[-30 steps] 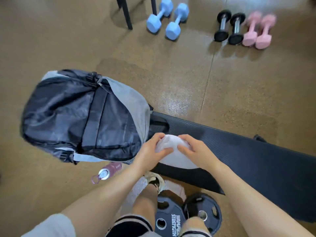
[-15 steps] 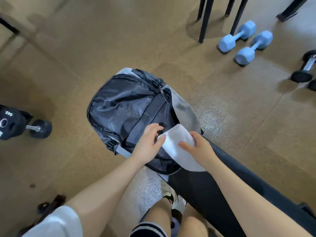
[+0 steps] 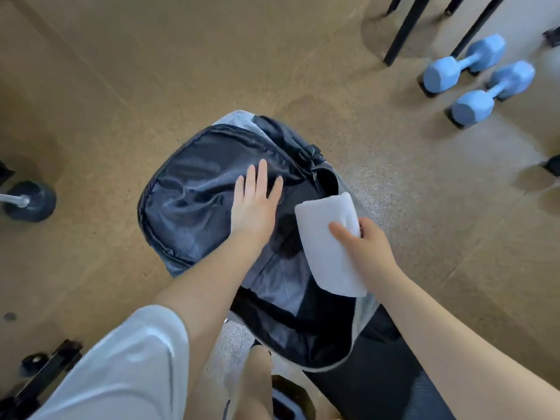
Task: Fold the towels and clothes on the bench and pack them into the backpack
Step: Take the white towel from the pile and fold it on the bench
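One folded towel (image 3: 328, 247) is hovering over the backpack (image 3: 197, 201), right hand (image 3: 368, 247) pinching it; left hand (image 3: 256, 201), fingers straight, is pressing the flap; next, lowering it into the near opening.

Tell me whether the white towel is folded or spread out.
Folded. The white towel is a compact, thick-edged rectangle that the right hand pinches over the backpack; the left hand lies flat on the bag.

Two blue dumbbells (image 3: 478, 77) beside black legs (image 3: 406, 28) on floor
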`<state>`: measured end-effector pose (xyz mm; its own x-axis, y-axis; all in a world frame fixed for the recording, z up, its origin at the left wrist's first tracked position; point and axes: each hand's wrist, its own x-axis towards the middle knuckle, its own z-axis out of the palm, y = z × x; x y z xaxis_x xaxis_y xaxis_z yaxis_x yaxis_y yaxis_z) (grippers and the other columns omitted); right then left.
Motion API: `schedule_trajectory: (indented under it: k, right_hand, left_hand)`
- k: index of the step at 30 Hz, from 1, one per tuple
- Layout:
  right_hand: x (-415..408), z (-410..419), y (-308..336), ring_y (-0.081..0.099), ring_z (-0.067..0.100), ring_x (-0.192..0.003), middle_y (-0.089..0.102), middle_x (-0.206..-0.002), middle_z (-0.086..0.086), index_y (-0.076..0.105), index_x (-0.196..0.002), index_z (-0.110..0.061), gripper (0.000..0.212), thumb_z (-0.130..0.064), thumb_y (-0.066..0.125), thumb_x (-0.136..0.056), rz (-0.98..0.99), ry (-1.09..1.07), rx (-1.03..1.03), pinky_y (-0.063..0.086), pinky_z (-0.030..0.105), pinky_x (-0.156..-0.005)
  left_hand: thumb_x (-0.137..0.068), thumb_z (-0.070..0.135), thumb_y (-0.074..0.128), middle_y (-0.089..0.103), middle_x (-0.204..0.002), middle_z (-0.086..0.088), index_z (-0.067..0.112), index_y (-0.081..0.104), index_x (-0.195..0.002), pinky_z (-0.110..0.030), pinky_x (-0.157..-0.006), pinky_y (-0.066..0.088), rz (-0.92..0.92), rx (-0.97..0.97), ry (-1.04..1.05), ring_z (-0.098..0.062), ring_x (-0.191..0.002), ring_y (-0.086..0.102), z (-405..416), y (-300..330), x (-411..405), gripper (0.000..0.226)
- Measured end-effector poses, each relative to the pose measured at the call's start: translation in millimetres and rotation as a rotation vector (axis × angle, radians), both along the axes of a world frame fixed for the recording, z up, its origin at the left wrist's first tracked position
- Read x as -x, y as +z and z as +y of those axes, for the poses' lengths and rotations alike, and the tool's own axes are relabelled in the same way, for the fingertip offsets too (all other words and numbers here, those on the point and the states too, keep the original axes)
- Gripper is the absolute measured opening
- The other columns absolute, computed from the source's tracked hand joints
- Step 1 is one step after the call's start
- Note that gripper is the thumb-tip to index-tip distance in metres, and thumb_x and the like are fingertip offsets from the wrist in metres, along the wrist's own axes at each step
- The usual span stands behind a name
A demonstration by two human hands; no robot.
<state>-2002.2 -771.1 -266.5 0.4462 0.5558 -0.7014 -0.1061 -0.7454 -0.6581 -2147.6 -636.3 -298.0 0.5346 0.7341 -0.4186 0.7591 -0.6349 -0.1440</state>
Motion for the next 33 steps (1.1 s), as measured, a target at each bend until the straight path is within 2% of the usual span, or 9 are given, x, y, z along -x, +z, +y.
schedule_trajectory:
  k: [6,11,13,14,16,21,24,29,33]
  right_hand:
    - [3,46,-29,0.052,0.011,-0.062,0.054,-0.07,-0.006,0.049,-0.076,-0.021,0.024,-0.038,0.064,-0.084,0.007,-0.067,0.042,0.037,0.023,-0.053]
    - [6,60,-30,0.054,0.011,-0.063,0.056,-0.07,-0.006,0.052,-0.077,-0.02,0.024,-0.038,0.067,-0.082,0.016,-0.09,0.09,0.039,0.023,-0.055]
    - [3,60,-25,0.057,0.015,-0.067,0.059,-0.074,-0.003,0.055,-0.081,-0.016,0.023,-0.037,0.066,-0.083,0.044,-0.083,0.101,0.043,0.026,-0.057]
    - [2,60,-21,0.059,0.017,-0.07,0.06,-0.076,-0.001,0.057,-0.084,-0.013,0.025,-0.037,0.066,-0.083,0.06,-0.071,0.109,0.044,0.028,-0.059]
    - [1,60,-16,0.058,0.021,-0.071,0.06,-0.077,0.004,0.057,-0.086,-0.006,0.034,-0.039,0.066,-0.082,0.064,-0.031,0.131,0.044,0.032,-0.062]
    - [23,78,-12,0.044,0.017,-0.063,0.045,-0.067,0.003,0.047,-0.073,-0.007,0.039,-0.039,0.066,-0.081,0.056,0.14,0.147,0.032,0.03,-0.058]
    - [46,106,-20,0.037,0.012,-0.056,0.037,-0.06,-0.005,0.039,-0.064,-0.015,0.04,-0.037,0.065,-0.084,0.073,0.276,0.141,0.025,0.023,-0.052]
    - [58,146,-46,0.051,0.022,-0.08,0.047,-0.074,-0.004,0.055,-0.094,-0.009,0.032,-0.039,0.062,-0.086,-0.182,0.251,0.121,0.035,0.021,-0.058]
    - [66,97,-40,0.051,0.028,-0.109,0.056,-0.112,0.009,0.052,-0.117,-0.005,0.051,-0.04,0.065,-0.083,-0.388,0.128,0.09,0.042,0.038,-0.091]
  left_hand:
    - [-0.084,0.057,0.05,-0.008,-0.151,-0.028,0.013,-0.009,-0.147,-0.057,-0.111,0.008,0.081,-0.016,-0.098,-0.05,-0.138,-0.001,34,-34,-10,0.096]
    - [-0.087,0.026,0.054,0.019,-0.146,-0.03,0.004,0.011,-0.144,-0.056,-0.101,0.031,0.083,0.092,-0.133,-0.052,-0.131,0.022,51,-30,-19,0.074]
    - [-0.086,0.017,0.051,0.043,-0.131,-0.023,0.004,0.024,-0.135,-0.043,-0.079,0.045,0.035,0.159,-0.215,-0.044,-0.116,0.044,71,-16,-20,0.057]
    - [-0.086,0.013,0.049,0.053,-0.119,-0.019,0.006,0.03,-0.128,-0.04,-0.068,0.043,-0.021,0.203,-0.236,-0.039,-0.105,0.053,84,-6,-18,0.047]
    - [-0.085,0.012,0.048,0.062,-0.101,-0.015,0.008,0.038,-0.116,-0.037,-0.062,0.039,-0.143,0.318,-0.208,-0.036,-0.09,0.06,106,11,-5,0.034]
    - [-0.079,0.015,0.062,0.066,-0.103,-0.005,0.014,0.052,-0.109,-0.034,-0.075,0.047,-0.486,0.561,0.093,-0.023,-0.098,0.061,120,47,23,0.031]
    - [-0.075,0.018,0.065,0.068,-0.106,0.0,0.017,0.055,-0.106,-0.04,-0.082,0.05,-0.595,0.566,0.125,-0.018,-0.103,0.062,114,51,27,0.032]
    - [-0.074,0.018,0.067,0.068,-0.106,-0.002,0.016,0.053,-0.108,-0.04,-0.084,0.049,-0.634,0.491,0.144,-0.022,-0.102,0.062,119,49,35,0.037]
    - [-0.074,0.019,0.065,0.067,-0.105,0.0,0.018,0.055,-0.107,-0.04,-0.082,0.049,-0.626,0.461,0.121,-0.021,-0.102,0.061,109,44,34,0.034]
